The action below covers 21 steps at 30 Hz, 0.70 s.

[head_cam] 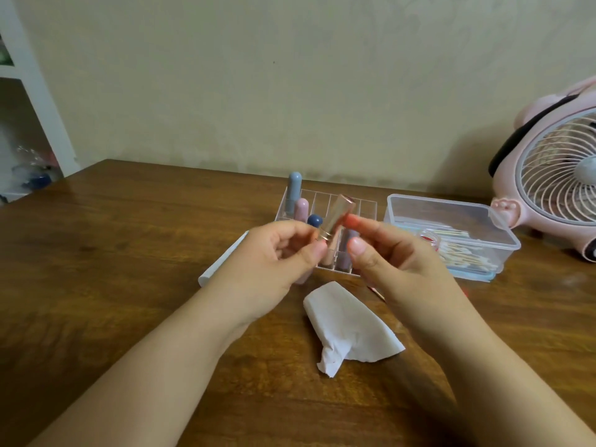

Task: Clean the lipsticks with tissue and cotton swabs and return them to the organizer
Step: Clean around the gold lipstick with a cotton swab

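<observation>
Your clear plastic organizer (pixel 325 217) stands at the table's (pixel 129 253) back, with the lidded swab box (pixel 451 235) just right of it. The crumpled white tissue (pixel 346 327) lies before the organizer, and your hands (pixel 274 259) hold the gold metal lipstick tube (pixel 337 217) above both.

Bare table (pixel 129 253) left; organizer (pixel 325 217), swab box (pixel 451 233) crowd the back

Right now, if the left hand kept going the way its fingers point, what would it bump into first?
Probably the gold lipstick tube it already pinches; past that, the right hand, whose fingertips sit close across. Depth is hard to judge from this single view.
</observation>
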Tool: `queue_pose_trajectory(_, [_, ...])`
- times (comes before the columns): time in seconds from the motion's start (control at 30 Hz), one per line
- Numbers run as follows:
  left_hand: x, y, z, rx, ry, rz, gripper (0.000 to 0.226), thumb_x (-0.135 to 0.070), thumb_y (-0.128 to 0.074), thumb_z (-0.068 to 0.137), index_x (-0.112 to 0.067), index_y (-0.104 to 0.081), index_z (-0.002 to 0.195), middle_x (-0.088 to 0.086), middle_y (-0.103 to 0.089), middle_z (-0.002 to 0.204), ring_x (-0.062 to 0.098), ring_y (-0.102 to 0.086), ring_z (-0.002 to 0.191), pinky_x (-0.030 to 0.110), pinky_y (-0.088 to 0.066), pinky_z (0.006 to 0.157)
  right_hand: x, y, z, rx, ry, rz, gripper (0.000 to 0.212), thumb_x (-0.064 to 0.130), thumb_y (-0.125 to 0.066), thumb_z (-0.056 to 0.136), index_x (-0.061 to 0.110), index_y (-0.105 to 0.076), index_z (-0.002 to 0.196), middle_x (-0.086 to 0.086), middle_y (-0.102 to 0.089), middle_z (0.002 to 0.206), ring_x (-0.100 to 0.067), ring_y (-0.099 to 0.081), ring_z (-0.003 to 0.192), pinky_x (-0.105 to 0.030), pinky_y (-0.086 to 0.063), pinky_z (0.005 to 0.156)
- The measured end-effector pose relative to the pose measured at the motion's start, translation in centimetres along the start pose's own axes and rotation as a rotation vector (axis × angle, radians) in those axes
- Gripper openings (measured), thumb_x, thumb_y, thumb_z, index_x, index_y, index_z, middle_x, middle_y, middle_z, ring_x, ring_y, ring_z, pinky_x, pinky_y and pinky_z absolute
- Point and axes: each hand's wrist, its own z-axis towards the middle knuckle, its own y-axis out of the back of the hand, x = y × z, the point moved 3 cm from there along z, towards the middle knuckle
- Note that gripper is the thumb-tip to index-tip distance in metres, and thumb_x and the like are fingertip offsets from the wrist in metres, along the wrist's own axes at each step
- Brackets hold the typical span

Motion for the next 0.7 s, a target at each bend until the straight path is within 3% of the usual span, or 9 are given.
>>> queue_pose_trajectory(0.07, [-0.1, 1.3, 0.3, -0.115, 0.015, 0.019, 0.009, -0.022, -0.063, 0.088, -0.027, -0.067, 0.095, -0.007, -0.072, 0.090, 0.007, -0.067, 0.087, 0.015, -0.054, 0.068, -0.7, -0.2, 0.2, -0.042, -0.022, -0.212, 0.028, 0.033, -0.061, 0.082, 0.035, -0.062, 0.110, -0.002, -0.066, 0.081, 0.002, -0.059, 0.068, -0.009, -0.048, 0.061])
queue_pose_trajectory(0.13, [-0.1, 2.7, 0.5, -0.219, 0.035, -0.004, 0.007, -0.022, -0.063, 0.088, -0.027, -0.066, 0.092, -0.009, -0.072, 0.085, 0.005, -0.068, 0.081, 0.021, -0.052, 0.069, -1.3, -0.5, 0.5, -0.031, -0.048, -0.392, 0.022, 0.033, -0.062, 0.086, 0.036, -0.064, 0.107, 0.009, -0.067, 0.084, 0.003, -0.061, 0.081, -0.010, -0.049, 0.071])
queue_pose_trajectory(0.27, [0.4, 4.8, 0.9, -0.378, 0.115, -0.122, 0.004, -0.021, -0.066, 0.087, -0.021, -0.066, 0.090, -0.004, -0.071, 0.082, 0.009, -0.066, 0.079, 0.024, -0.049, 0.069, -1.1, -2.3, 1.7, 0.142, -0.029, -0.730, 0.021, 0.035, -0.062, 0.088, 0.039, -0.061, 0.109, 0.022, -0.057, 0.085, 0.004, -0.055, 0.082, -0.006, -0.044, 0.067])
queue_pose_trajectory(0.47, [1.2, 5.9, 1.1, -0.441, 0.218, -0.187, 0.016, -0.023, -0.072, 0.083, -0.018, -0.068, 0.097, 0.000, -0.069, 0.088, 0.010, -0.063, 0.078, 0.023, -0.045, 0.066, -1.6, -5.9, 3.8, 0.313, 0.123, -0.920, 0.034, 0.027, -0.061, 0.090, 0.027, -0.060, 0.124, 0.011, -0.060, 0.115, 0.003, -0.049, 0.089, -0.004, -0.038, 0.075])
queue_pose_trajectory(0.57, [1.2, 6.0, 1.1, -0.443, 0.230, -0.200, 0.013, -0.022, -0.072, 0.082, -0.020, -0.067, 0.094, -0.001, -0.069, 0.087, 0.009, -0.063, 0.076, 0.023, -0.045, 0.065, -2.2, -7.3, 4.6, 0.367, 0.179, -0.992, 0.034, 0.030, -0.061, 0.090, 0.023, -0.062, 0.123, 0.006, -0.062, 0.117, -0.006, -0.054, 0.102, -0.019, -0.044, 0.092])
queue_pose_trajectory(0.63, [1.1, 5.9, 1.1, -0.438, 0.228, -0.211, 0.015, -0.021, -0.072, 0.083, -0.018, -0.067, 0.097, -0.001, -0.069, 0.088, 0.008, -0.062, 0.076, 0.022, -0.045, 0.065, -2.7, -7.9, 5.0, 0.395, 0.198, -1.045, 0.032, 0.030, -0.062, 0.090, 0.021, -0.064, 0.120, 0.003, -0.062, 0.113, -0.011, -0.055, 0.103, -0.029, -0.047, 0.093])
queue_pose_trajectory(0.7, [1.0, 5.8, 1.2, -0.427, 0.226, -0.207, 0.016, -0.022, -0.071, 0.084, -0.018, -0.067, 0.099, -0.001, -0.070, 0.089, 0.008, -0.062, 0.076, 0.022, -0.046, 0.066, -2.9, -8.0, 5.1, 0.413, 0.182, -1.075, 0.029, 0.029, -0.060, 0.091, 0.021, -0.063, 0.119, 0.003, -0.062, 0.113, -0.011, -0.056, 0.102, -0.028, -0.047, 0.091])
